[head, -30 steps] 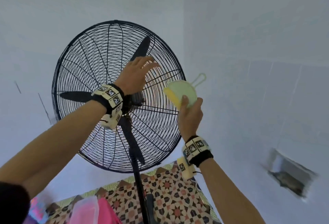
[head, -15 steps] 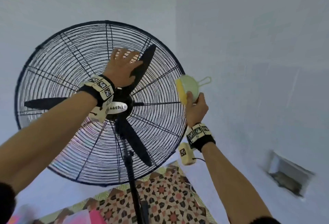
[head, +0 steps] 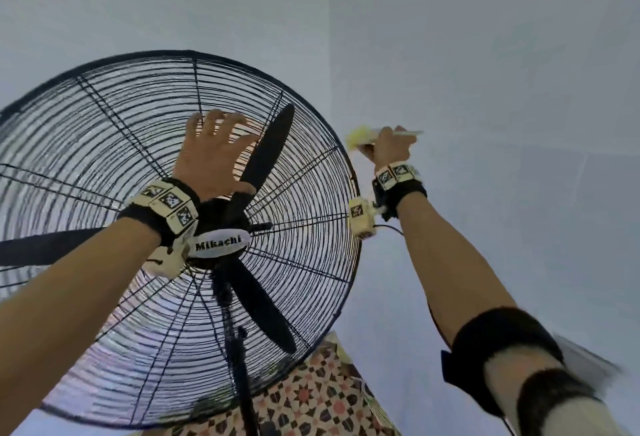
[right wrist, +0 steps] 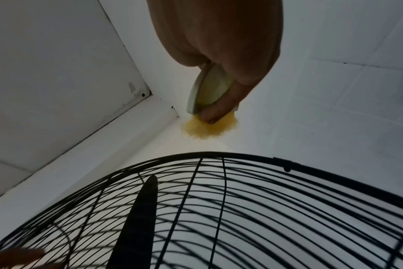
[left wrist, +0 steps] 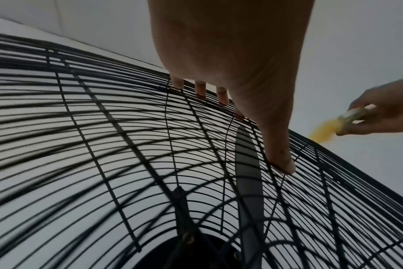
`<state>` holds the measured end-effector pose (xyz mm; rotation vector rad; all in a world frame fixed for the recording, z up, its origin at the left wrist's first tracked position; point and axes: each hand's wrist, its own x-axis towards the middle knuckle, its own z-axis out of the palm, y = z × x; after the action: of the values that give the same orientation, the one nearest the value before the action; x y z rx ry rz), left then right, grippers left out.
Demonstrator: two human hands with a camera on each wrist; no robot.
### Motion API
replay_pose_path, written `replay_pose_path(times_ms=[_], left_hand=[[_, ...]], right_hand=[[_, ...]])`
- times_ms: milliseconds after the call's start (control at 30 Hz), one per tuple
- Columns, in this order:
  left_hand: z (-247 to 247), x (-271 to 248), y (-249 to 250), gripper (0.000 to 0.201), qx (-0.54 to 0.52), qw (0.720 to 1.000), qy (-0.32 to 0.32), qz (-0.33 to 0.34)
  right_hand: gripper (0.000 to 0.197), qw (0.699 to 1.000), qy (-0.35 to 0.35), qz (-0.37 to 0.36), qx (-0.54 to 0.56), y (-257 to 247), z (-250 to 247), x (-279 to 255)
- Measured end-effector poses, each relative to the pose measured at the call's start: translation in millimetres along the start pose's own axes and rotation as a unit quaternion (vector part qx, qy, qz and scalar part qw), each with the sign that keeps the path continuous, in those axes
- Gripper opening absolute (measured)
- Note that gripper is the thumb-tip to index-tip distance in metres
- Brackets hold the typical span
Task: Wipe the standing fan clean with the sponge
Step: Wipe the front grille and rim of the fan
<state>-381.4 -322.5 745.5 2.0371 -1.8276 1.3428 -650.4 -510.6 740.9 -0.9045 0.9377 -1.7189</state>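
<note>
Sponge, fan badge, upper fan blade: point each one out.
sponge (right wrist: 207, 91), right wrist view, pale green back.
fan badge (head: 218, 245), head view, white label.
upper fan blade (head: 270, 148), head view, mid-blade.

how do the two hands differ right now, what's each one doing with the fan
The left hand is spread open with its fingertips pressed on the fan guard; the right hand is curled round the sponge. The left hand lies over the guard's front face, while the right hand is off to the side by the rim, and the sponge looks clear of the wires. Both are raised up to the fan's upper half.
</note>
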Motion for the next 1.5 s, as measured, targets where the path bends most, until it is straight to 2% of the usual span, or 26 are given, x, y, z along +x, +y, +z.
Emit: replay_pose_path(times_ms=[33, 133, 200, 267, 333, 400, 467, 600, 667, 733, 833, 967, 1100, 1200, 1333, 1500], left_hand=[[1, 0, -1, 0.107, 0.0, 1.0, 0.005, -0.003], [0, -2, 0, 0.106, -0.002, 1.0, 0.022, -0.004], [-2, -4, 1, 0.105, -0.003, 1.0, 0.025, -0.009], [-3, -5, 2, 0.106, -0.005, 1.0, 0.023, -0.015], [-4, -5, 3, 0.106, -0.01, 1.0, 0.025, -0.017], [-6, -3, 5, 0.106, -0.01, 1.0, 0.023, -0.016], [-7, 0, 9, 0.107, -0.007, 1.0, 0.019, -0.016], [-6, -2, 8, 0.107, -0.006, 0.999, 0.027, -0.017], [-6, -3, 7, 0.108, -0.006, 0.999, 0.029, -0.017], [-6, -3, 8, 0.108, -0.008, 0.999, 0.028, -0.017], [-9, -3, 10, 0.108, -0.01, 1.0, 0.023, -0.017], [-8, -6, 6, 0.108, -0.011, 0.999, 0.024, -0.022], [-9, -5, 9, 0.107, -0.01, 1.0, 0.019, -0.018], [-9, -3, 11, 0.106, -0.008, 1.0, 0.012, -0.021], [-6, -3, 10, 0.107, -0.016, 0.999, 0.019, -0.02], [-5, -3, 10, 0.108, -0.031, 0.999, 0.031, -0.014]], right_hand=[[0.023, 1.0, -0.016, 0.0, 0.005, -5, 3, 0], [0.024, 0.996, -0.063, -0.002, -0.068, -7, 15, 5], [0.013, 0.992, -0.075, -0.009, -0.098, -9, 17, 7], [0.02, 0.992, -0.091, 0.021, -0.082, -15, 12, 11], [0.015, 0.993, -0.074, 0.027, -0.084, -19, 8, 17], [0.029, 0.992, -0.026, 0.0, -0.121, -19, 10, 12], [0.041, 0.988, -0.013, -0.032, -0.151, -15, 14, 2], [0.022, 0.985, -0.027, -0.044, -0.164, -15, 5, -6], [0.027, 0.987, -0.009, -0.043, -0.156, -19, -1, 1], [0.021, 0.988, 0.003, -0.064, -0.141, -16, -4, -4], [0.033, 0.991, -0.01, -0.069, -0.113, -1, -1, -17], [0.023, 0.993, -0.022, -0.049, -0.109, -5, -8, -15], [0.023, 0.993, 0.01, -0.107, -0.048, 2, -10, -39], [0.021, 0.988, -0.018, -0.149, -0.026, 19, -10, -71], [0.01, 0.981, -0.103, -0.162, -0.012, 36, -20, -86], [0.024, 0.987, -0.065, -0.123, 0.083, 28, -18, -91]])
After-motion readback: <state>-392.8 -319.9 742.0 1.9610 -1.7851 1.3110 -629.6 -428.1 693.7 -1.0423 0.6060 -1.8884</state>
